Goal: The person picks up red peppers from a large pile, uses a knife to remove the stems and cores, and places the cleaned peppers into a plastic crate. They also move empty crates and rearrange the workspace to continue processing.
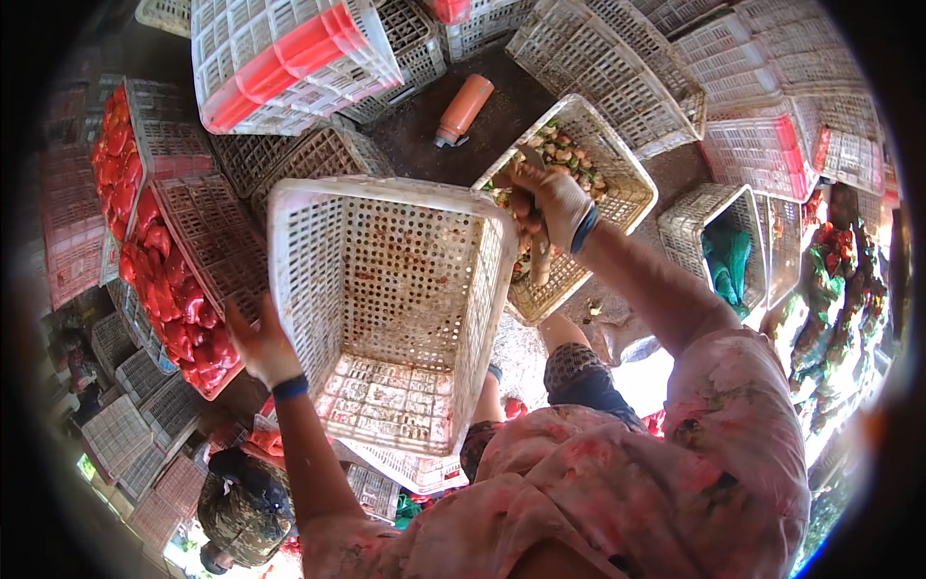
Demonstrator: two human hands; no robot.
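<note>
Stacked crates [593, 82] all round. White crate [400, 280] sits mouth-up, left hand [260, 347] splayed at its side, probably for steadying; right hand [559, 203] curled round apparent wooden stick [541, 267] over trimmings crate [625, 188].

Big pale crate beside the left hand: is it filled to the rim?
No, the pale crate beside the left hand shows its stained, perforated inner surfaces uncovered.
</note>
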